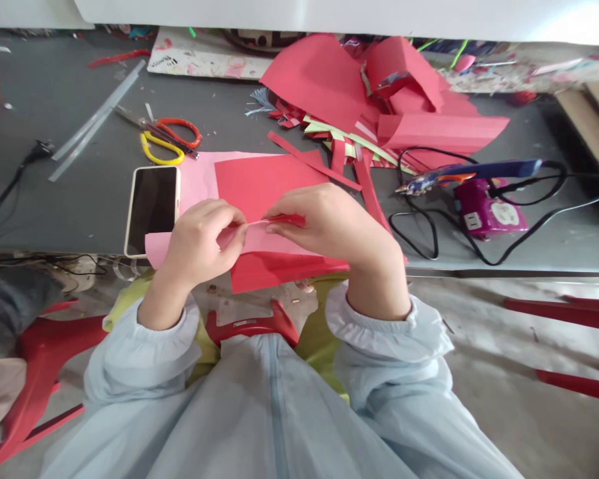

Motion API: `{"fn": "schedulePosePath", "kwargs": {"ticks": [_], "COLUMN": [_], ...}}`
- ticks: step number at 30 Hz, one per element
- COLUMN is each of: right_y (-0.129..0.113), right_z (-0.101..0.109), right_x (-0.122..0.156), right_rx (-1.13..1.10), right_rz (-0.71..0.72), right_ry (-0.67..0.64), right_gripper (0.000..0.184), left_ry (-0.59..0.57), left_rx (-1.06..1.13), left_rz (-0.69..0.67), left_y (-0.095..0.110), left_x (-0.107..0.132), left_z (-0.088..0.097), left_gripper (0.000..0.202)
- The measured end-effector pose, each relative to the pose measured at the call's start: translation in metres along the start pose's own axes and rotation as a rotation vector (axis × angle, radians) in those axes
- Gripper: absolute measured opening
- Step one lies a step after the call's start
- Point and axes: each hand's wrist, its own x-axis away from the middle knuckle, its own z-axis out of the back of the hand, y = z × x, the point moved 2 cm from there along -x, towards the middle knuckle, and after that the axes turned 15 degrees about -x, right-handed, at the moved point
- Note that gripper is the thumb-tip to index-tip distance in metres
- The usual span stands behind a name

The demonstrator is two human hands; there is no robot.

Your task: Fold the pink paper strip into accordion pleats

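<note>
My left hand [202,239] and my right hand [324,223] meet over the near edge of a grey table [70,193]. Both are closed in a pinch on one thin red paper strip [279,219], held level between them. Under the hands lies a red paper sheet [259,183] on top of a pink paper sheet [197,179]. Both sheets hang a little over the table edge. My sleeves are pale blue.
A phone [152,207] lies screen up left of the sheets. Red and yellow scissors [164,138] sit behind it. A pile of red paper [379,100] fills the back. A blue glue gun [474,173] and purple power strip [486,213] with black cables lie right. Red chairs stand around.
</note>
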Motion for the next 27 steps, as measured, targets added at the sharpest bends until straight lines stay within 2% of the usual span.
{"fn": "schedulePosePath", "kwargs": {"ticks": [11, 20, 27], "right_y": [0.0032, 0.0036, 0.0034], "right_z": [0.0047, 0.0036, -0.0034], "right_x": [0.002, 0.001, -0.0011], "right_rx": [-0.012, -0.039, -0.022], "right_rz": [-0.023, -0.014, 0.018], "right_ry": [-0.017, -0.016, -0.016], "right_gripper": [0.019, 0.016, 0.017], "left_ry": [-0.003, -0.031, 0.018], "left_rx": [0.022, 0.035, 0.032], "left_rz": [-0.029, -0.028, -0.044], "left_y": [-0.0022, -0.0053, -0.0016], "left_x": [-0.0003, 0.0011, 0.0003], "left_z": [0.0019, 0.0012, -0.0032], "left_gripper": [0.018, 0.015, 0.015]}}
